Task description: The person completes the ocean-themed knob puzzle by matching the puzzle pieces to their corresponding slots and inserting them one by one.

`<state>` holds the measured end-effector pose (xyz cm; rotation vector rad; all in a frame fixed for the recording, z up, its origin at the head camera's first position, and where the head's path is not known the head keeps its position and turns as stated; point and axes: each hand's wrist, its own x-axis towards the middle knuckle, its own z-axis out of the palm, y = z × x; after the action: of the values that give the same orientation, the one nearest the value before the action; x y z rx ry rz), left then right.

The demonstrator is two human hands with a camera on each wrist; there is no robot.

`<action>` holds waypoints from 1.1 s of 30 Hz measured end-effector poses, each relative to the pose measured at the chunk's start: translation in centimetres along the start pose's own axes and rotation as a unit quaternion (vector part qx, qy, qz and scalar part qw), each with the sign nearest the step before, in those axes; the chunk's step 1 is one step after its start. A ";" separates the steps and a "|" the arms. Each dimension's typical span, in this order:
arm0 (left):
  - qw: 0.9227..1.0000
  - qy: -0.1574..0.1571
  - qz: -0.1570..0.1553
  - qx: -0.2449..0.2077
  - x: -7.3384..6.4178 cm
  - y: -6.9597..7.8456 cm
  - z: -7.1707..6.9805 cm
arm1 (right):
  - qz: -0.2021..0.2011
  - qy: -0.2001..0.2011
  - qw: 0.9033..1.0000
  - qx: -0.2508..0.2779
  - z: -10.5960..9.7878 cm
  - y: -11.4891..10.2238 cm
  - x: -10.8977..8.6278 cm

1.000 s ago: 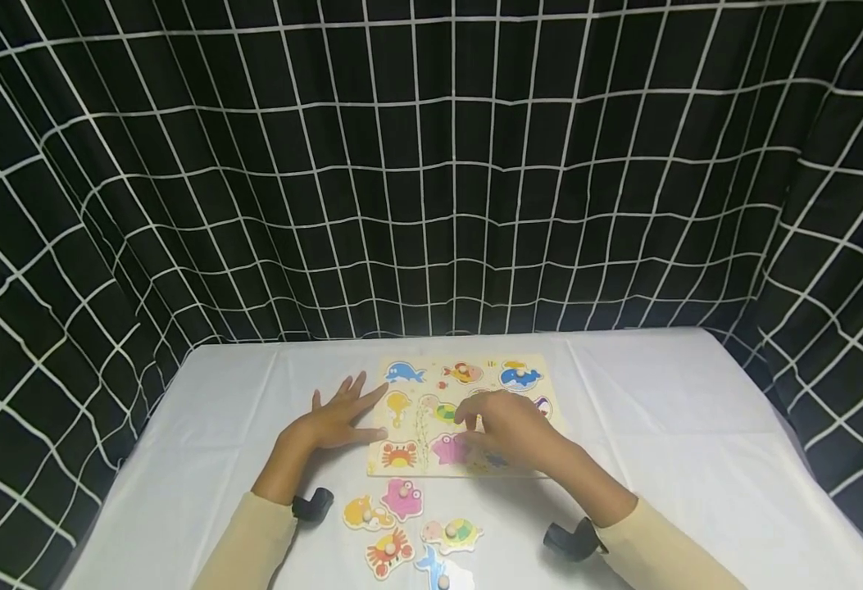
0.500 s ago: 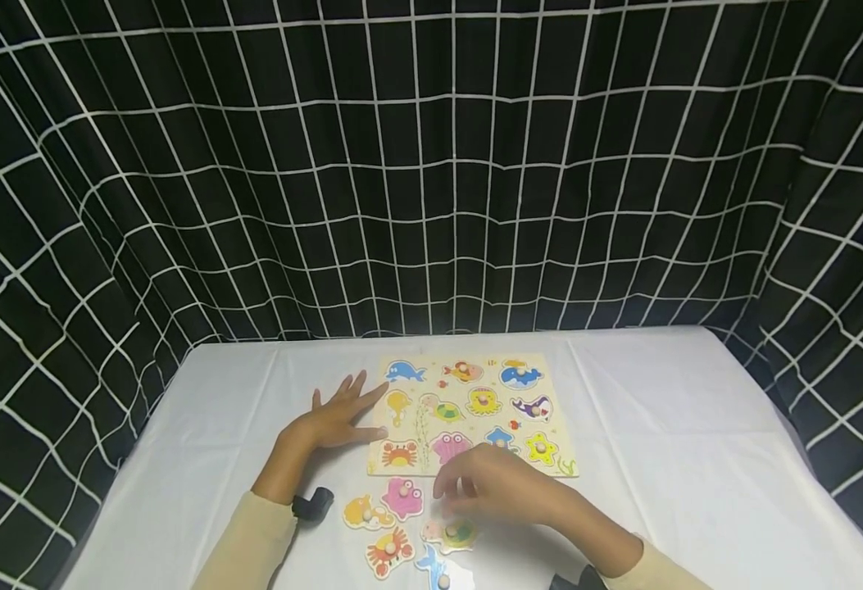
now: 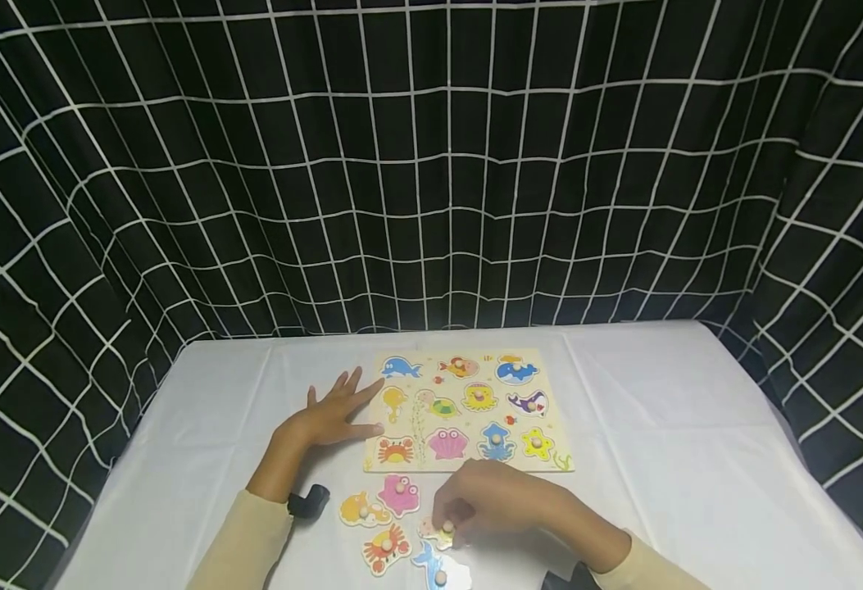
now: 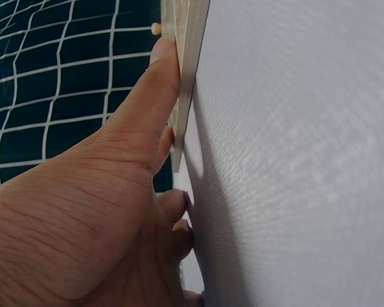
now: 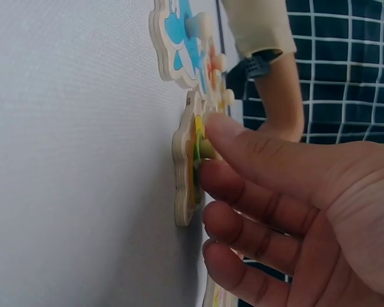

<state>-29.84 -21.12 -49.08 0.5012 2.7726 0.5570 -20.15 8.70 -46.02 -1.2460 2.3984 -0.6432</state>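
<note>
My right hand (image 3: 497, 497) is over the turtle puzzle piece (image 3: 431, 533) on the white cloth, partly covering it. In the right wrist view, thumb and forefinger pinch the small wooden knob (image 5: 207, 149) of the turtle piece (image 5: 184, 160), which lies flat. The wooden puzzle board (image 3: 475, 422) lies farther back, its turtle-shaped recess unfilled. My left hand (image 3: 333, 415) rests with fingers spread at the board's left edge. Its thumb and a finger touch that edge in the left wrist view, where the board (image 4: 191, 57) shows side-on.
Loose knobbed pieces lie around the turtle: a pink shell (image 3: 399, 495), a yellow seahorse (image 3: 365, 510), an orange crab (image 3: 386, 549) and a blue dolphin (image 3: 440, 569). Fitted pieces such as the octopus (image 3: 479, 397) and starfish (image 3: 538, 443) sit in the board. A black gridded curtain (image 3: 431, 205) surrounds the table.
My right hand has come back from the board toward the loose pieces and taken the turtle's knob. The left hand stays at the board's edge. The head view has shifted slightly.
</note>
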 end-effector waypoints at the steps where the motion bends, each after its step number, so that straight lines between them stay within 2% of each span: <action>1: 1.000 -0.001 0.001 0.001 0.0 0.0 0.0 | 0.001 0.002 1.000 -0.002 0.1 0.0 0.0; 9: 1.000 -0.002 -0.001 -0.001 0.2 -0.4 0.4 | -0.006 0.013 1.000 0.003 0.4 0.3 0.1; 20: 1.000 0.007 0.002 0.004 0.3 -0.2 0.3 | -0.027 0.021 0.999 -0.033 0.3 0.5 0.1; 27: 1.000 -0.002 0.003 -0.001 0.1 -0.1 0.4 | -0.013 0.032 0.999 -0.035 -0.3 0.0 -0.3; 33: 1.000 0.005 0.003 0.001 0.1 0.0 0.3 | -0.011 0.055 0.998 -0.035 -0.6 0.3 -0.3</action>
<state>-29.89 -20.99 -49.34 0.5081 2.7835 0.5590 -20.47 9.25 -45.65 -1.2984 2.5204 -0.6543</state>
